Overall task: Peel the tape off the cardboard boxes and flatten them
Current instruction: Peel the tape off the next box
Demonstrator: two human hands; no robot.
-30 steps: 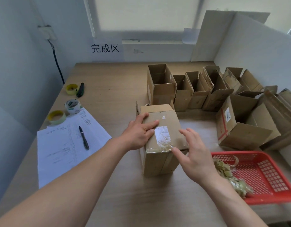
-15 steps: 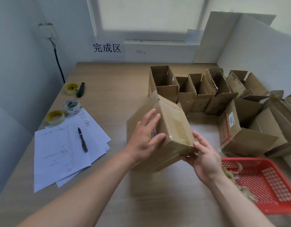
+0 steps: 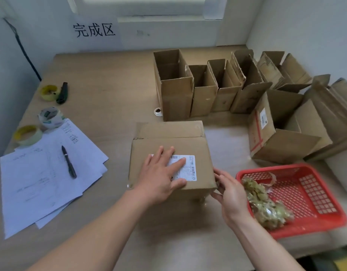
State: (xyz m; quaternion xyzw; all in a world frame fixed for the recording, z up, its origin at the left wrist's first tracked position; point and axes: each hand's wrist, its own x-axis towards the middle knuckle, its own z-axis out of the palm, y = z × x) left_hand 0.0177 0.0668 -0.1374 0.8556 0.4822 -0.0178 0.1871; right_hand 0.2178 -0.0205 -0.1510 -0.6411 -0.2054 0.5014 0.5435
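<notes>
Pressing flat, spread left hand [image 3: 162, 177] on matte cardboard box [image 3: 168, 147]; right hand [image 3: 230, 189] fingers pinching its corner.

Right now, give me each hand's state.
Left hand: open, fingers flat, pressing on top of the cardboard box.
Right hand: fingertips at the box's near right corner; whether its grip has caught anything cannot be told.

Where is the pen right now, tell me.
The pen lies on the sheets of paper at the left of the table, just this side of the tape rolls and left of the box under the hands.
</notes>
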